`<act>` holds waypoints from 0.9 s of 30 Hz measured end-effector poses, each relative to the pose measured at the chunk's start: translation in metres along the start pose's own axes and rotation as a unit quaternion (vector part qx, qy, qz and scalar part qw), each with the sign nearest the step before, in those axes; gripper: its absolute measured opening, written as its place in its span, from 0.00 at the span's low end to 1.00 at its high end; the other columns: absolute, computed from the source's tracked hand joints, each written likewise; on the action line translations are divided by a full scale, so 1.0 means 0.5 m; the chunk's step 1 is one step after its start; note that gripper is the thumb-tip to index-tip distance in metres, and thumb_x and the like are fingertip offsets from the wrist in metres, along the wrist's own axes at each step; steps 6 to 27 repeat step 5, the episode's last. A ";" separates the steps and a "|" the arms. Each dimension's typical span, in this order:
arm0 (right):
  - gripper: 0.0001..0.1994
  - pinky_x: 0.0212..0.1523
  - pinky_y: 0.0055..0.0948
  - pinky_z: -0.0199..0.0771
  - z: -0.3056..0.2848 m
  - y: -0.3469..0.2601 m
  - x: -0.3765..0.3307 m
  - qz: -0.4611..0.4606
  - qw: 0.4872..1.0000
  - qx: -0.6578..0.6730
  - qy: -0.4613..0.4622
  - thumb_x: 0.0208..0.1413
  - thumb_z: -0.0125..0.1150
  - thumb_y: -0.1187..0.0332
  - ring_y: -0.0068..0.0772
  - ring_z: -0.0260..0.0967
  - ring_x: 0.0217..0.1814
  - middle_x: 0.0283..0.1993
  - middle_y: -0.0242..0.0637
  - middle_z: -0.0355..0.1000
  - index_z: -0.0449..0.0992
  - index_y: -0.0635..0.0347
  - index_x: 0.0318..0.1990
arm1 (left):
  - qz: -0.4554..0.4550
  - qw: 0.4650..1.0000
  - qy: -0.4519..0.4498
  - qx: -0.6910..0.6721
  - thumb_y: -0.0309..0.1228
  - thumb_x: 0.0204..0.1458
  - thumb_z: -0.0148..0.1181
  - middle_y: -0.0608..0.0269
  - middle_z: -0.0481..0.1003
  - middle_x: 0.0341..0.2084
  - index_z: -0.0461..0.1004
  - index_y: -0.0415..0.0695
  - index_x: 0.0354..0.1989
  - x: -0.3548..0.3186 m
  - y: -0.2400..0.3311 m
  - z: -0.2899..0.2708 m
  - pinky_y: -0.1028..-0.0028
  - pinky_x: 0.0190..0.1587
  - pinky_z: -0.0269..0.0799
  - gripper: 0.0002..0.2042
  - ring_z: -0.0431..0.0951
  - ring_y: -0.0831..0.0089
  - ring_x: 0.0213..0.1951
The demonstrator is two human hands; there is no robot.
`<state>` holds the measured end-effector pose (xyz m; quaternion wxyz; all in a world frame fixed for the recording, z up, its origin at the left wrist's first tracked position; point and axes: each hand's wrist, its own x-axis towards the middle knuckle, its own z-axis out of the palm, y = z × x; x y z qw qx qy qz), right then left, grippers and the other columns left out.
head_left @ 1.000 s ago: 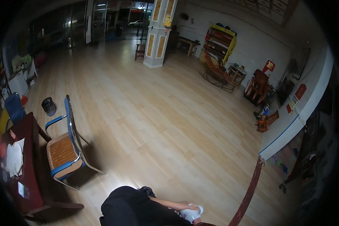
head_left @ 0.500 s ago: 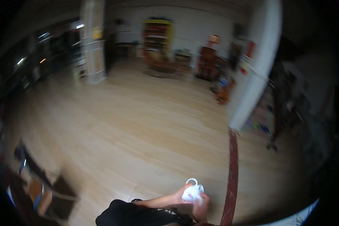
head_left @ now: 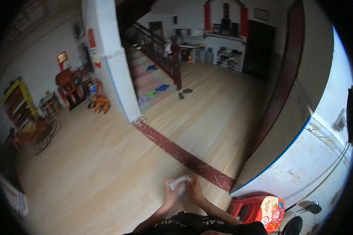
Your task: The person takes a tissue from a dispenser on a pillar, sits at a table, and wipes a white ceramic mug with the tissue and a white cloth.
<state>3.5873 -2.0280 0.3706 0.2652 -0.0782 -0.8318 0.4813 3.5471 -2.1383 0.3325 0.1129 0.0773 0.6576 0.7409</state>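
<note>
A: What is seen in the head view, near the lower edge?

B: Two bare forearms are brought in from below, and the left hand (head_left: 171, 194) and the right hand (head_left: 195, 189) are met in front of the body. A small white cloth-like item (head_left: 180, 183) is held between them, above the pale wooden floor (head_left: 106, 168).

A: How are the fingers set?

B: The fingers (head_left: 169, 184) of the left hand are closed on the left part of the white item. Those of the right hand are curled against its right edge, so it is gripped from both sides. What the item is exactly cannot be told; it is small and crumpled.

A: And what is found around the hands?

B: A dark red strip (head_left: 184, 156) is laid across the floor just beyond the hands, running up toward a white pillar (head_left: 117, 70). Near the right forearm, a red plastic stool (head_left: 259, 209) with a patterned top is stood beside a white wall with a blue edge (head_left: 302, 156). Farther off, a staircase (head_left: 149, 74) with a dark railing is seen, with loose slippers (head_left: 184, 93) scattered at its foot. Toys and a yellow shelf (head_left: 17, 98) are set along the left wall, well apart from the hands.
</note>
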 end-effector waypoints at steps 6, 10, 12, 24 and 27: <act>0.17 0.46 0.31 0.63 -0.028 0.037 0.226 0.080 0.996 0.017 -0.022 0.55 0.47 0.68 0.45 0.62 0.49 0.49 0.45 0.61 0.55 0.58 0.51 | -0.280 0.863 -0.175 -0.383 0.43 0.52 0.49 0.58 0.62 0.50 0.49 0.47 0.58 0.250 0.046 0.037 0.63 0.51 0.61 0.28 0.64 0.63 0.49; 0.17 0.46 0.31 0.63 -0.028 0.037 0.226 0.080 0.996 0.017 -0.022 0.55 0.47 0.68 0.45 0.62 0.49 0.49 0.45 0.61 0.55 0.58 0.51 | -0.280 0.863 -0.175 -0.383 0.43 0.52 0.49 0.58 0.62 0.50 0.49 0.47 0.58 0.250 0.046 0.037 0.63 0.51 0.61 0.28 0.64 0.63 0.49; 0.17 0.46 0.31 0.63 -0.028 0.037 0.226 0.080 0.996 0.017 -0.022 0.55 0.47 0.68 0.45 0.62 0.49 0.49 0.45 0.61 0.55 0.58 0.51 | -0.280 0.863 -0.175 -0.383 0.43 0.52 0.49 0.58 0.62 0.50 0.49 0.47 0.58 0.250 0.046 0.037 0.63 0.51 0.61 0.28 0.64 0.63 0.49; 0.17 0.46 0.31 0.63 -0.028 0.037 0.226 0.080 0.996 0.017 -0.022 0.55 0.47 0.68 0.45 0.62 0.49 0.49 0.45 0.61 0.55 0.58 0.51 | -0.280 0.863 -0.175 -0.383 0.43 0.52 0.49 0.58 0.62 0.50 0.49 0.47 0.58 0.250 0.046 0.037 0.63 0.51 0.61 0.28 0.64 0.63 0.49; 0.17 0.46 0.31 0.63 -0.028 0.037 0.226 0.080 0.996 0.017 -0.022 0.55 0.47 0.68 0.45 0.62 0.49 0.49 0.45 0.61 0.55 0.58 0.51 | -0.280 0.863 -0.175 -0.383 0.43 0.52 0.49 0.58 0.62 0.50 0.49 0.47 0.58 0.250 0.046 0.037 0.63 0.51 0.61 0.28 0.64 0.63 0.49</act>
